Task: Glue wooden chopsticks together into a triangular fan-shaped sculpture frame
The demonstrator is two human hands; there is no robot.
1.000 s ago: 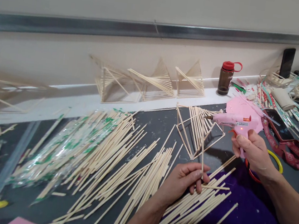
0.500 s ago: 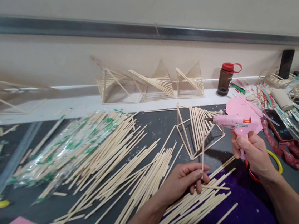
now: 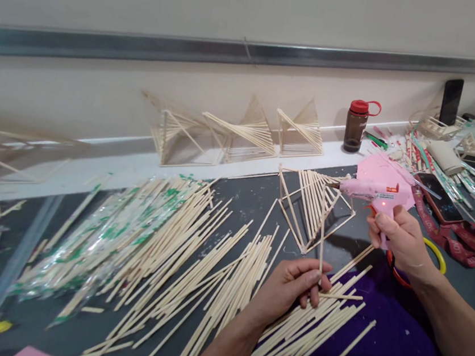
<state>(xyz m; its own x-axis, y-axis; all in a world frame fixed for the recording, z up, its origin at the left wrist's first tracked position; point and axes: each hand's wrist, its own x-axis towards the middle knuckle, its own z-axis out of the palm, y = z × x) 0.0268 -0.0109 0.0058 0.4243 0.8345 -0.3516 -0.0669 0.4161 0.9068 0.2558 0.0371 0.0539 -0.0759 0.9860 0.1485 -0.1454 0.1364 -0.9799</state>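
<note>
My left hand [image 3: 300,282] pinches the lower end of a thin wooden stick [image 3: 322,239], which points up and away from me. Wrapped round the handle of a pink hot glue gun [image 3: 367,190] is my right hand [image 3: 398,233]. The gun's nozzle points left and lies close to the stick's upper end; whether they touch I cannot tell. Just behind stands a stick frame [image 3: 312,203] with a fan of sticks across it. Loose wooden sticks [image 3: 310,329] lie below my left hand.
More sticks [image 3: 194,253], some in plastic wrappers [image 3: 102,237], spread over the left and middle. Finished-looking stick structures [image 3: 243,130] line the wall ledge. A brown bottle [image 3: 356,128] with a red lid, pink sheet [image 3: 386,172], phone [image 3: 439,196] and ribbon lanyard [image 3: 445,239] are at right.
The whole view has shifted very slightly. Both hands keep their grips, and the glue gun and stick stay in nearly the same position.
</note>
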